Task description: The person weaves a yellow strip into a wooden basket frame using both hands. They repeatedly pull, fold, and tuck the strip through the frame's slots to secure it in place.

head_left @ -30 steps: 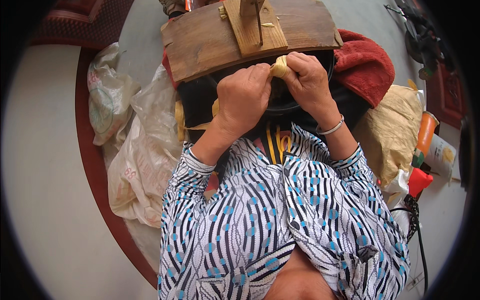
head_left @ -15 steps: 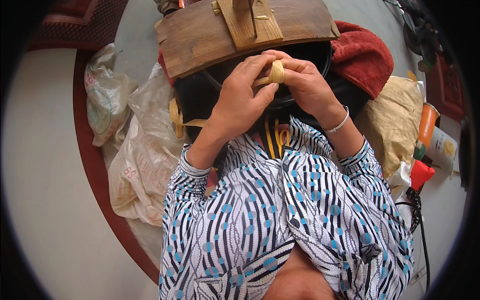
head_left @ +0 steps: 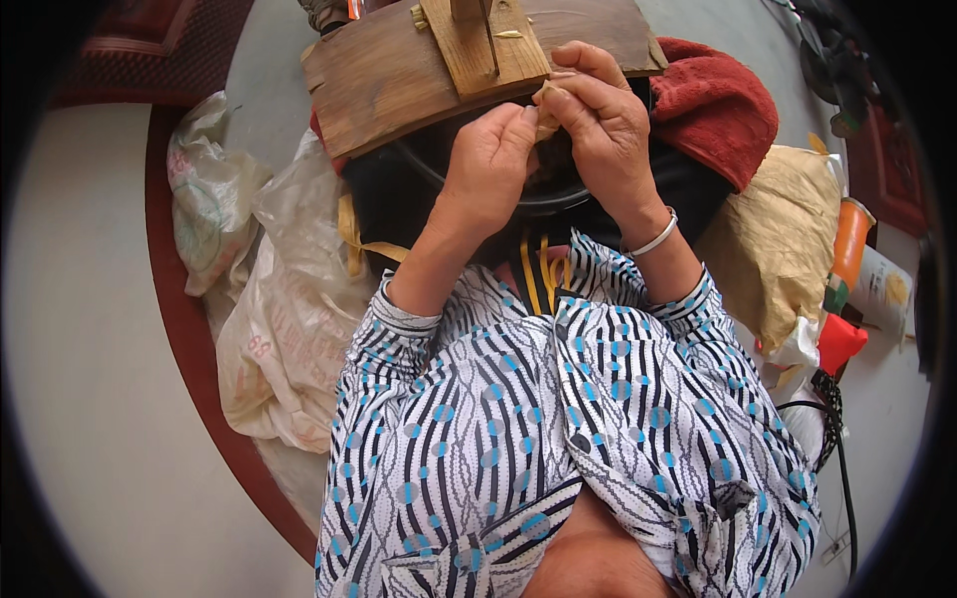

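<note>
The wooden board (head_left: 374, 85) lies across the upper middle of the view, with a wooden block (head_left: 469, 60) on top and a dark blade (head_left: 490, 45) standing up from the block. Left of the board, a whitish plastic bag (head_left: 214, 194) carries a round green mark. Below that bag, also left of the board, a second plastic bag (head_left: 284, 354) has red printing, creased by the folds.

Both forearms rise from striped, dotted sleeves toward the board's near edge, elbows bent and wrists close together. The left hand (head_left: 486, 164) is below the edge, back upward, fingers curled. The right hand (head_left: 603, 140) is beside it, a bracelet (head_left: 653, 234) at the wrist, its upper fingers bent and raised over the board's right part.

Between the hands, right at the board's near edge, is a small pale strip (head_left: 546, 122), partly covered by fingers. The left thumb and forefinger pinch its left side; the right thumb and forefinger pinch its upper end. A red towel (head_left: 713, 110) is right of the board.
</note>
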Demonstrator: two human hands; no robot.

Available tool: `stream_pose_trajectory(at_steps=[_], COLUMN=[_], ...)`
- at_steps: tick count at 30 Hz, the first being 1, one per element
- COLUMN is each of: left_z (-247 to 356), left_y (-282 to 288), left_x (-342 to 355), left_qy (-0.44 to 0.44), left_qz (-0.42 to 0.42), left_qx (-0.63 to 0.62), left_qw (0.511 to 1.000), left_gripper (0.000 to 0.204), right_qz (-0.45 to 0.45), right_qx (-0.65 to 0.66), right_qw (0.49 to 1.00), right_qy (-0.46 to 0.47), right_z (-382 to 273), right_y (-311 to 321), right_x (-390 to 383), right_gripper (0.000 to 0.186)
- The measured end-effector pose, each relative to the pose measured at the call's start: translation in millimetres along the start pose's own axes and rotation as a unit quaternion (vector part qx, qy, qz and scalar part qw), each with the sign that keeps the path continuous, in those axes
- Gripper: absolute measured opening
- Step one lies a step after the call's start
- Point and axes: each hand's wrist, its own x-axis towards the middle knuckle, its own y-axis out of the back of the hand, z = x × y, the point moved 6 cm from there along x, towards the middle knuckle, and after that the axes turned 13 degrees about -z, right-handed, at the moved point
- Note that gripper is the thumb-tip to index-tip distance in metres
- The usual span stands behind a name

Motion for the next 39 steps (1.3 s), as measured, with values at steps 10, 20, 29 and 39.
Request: stream_pose_trajectory(at_steps=[10,20,29,39], left_z=[25,18,15,49], left_y=[2,19,40,82], left_x=[-40,-30,-21,26], left_qy=[-0.088,-0.043,0.027,-0.062], left_qz=[0.151,-0.039,-0.122,-0.012], left_qx=[0.462,0.288,0.047,0.131], left_qw=[0.869,0.956,0.991,0.989], left_gripper=[0.007,0.016,0.025,0.022], right_qz=[-0.039,-0.354,-0.294,-0.192], right_qx=[0.219,-0.085,0.027,-0.030], right_qw=[0.972,0.927,0.946,0.977], right_qy=[-0.073,-0.089,-0.133,-0.090], right_z=[24,1,3,29], right_y=[16,15,23,38], right_x=[4,-12,-6,48], right_gripper=[0.028,0.019,0.024,0.025])
